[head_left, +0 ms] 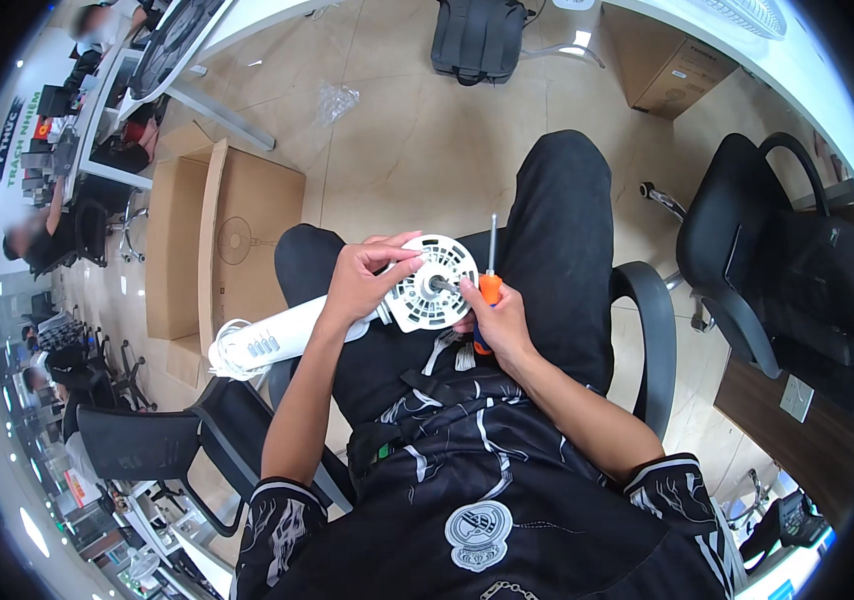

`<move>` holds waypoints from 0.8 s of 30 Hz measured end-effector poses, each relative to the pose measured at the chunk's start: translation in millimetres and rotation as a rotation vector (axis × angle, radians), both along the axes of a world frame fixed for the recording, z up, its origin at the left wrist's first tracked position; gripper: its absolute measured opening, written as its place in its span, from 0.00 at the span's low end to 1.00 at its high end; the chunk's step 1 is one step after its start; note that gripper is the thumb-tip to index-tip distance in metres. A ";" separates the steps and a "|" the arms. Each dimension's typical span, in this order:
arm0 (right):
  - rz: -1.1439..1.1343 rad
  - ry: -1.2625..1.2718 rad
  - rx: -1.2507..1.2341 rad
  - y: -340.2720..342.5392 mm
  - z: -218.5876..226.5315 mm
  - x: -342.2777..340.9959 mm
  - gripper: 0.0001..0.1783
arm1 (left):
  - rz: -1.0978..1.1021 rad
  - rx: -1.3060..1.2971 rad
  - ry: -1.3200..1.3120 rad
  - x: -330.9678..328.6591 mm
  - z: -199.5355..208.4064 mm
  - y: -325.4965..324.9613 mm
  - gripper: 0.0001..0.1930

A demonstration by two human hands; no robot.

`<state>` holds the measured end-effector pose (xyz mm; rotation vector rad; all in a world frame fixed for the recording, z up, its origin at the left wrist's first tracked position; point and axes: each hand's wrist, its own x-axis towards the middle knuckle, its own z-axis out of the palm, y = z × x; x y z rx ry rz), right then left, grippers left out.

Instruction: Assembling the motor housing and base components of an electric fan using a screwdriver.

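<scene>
A white fan motor head [409, 300] with a round slotted face and a metal shaft at its centre rests over my lap. Its white stand body [282, 340], with buttons on it, reaches to the left across my thigh. My left hand [367, 280] grips the head at its left rim, fingers bent over the slotted face. My right hand [503, 322] holds a screwdriver [490, 289] with an orange and blue handle, its metal blade pointing away from me. The thumb of that hand lies at the end of the shaft; its other fingers are partly hidden.
An open cardboard box [257, 195] stands on the floor at the left. Black office chairs [747, 250] are on both sides. A black backpack [477, 40], a clear plastic bag [337, 102] and another carton [672, 65] lie farther off. People sit at desks at far left.
</scene>
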<state>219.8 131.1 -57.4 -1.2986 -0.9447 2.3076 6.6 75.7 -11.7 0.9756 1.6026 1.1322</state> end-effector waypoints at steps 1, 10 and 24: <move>0.016 -0.014 0.021 0.3 -2.2 -0.9 0.16 | -0.001 -0.004 0.019 -1.6 -0.6 1.4 0.11; 0.029 0.017 -0.057 2.1 -0.2 2.5 0.18 | -0.085 -0.112 -0.174 -12.0 -5.1 18.4 0.10; -0.051 0.136 -0.168 4.8 1.8 4.5 0.27 | -0.123 -0.224 -0.432 -13.3 -25.0 58.3 0.09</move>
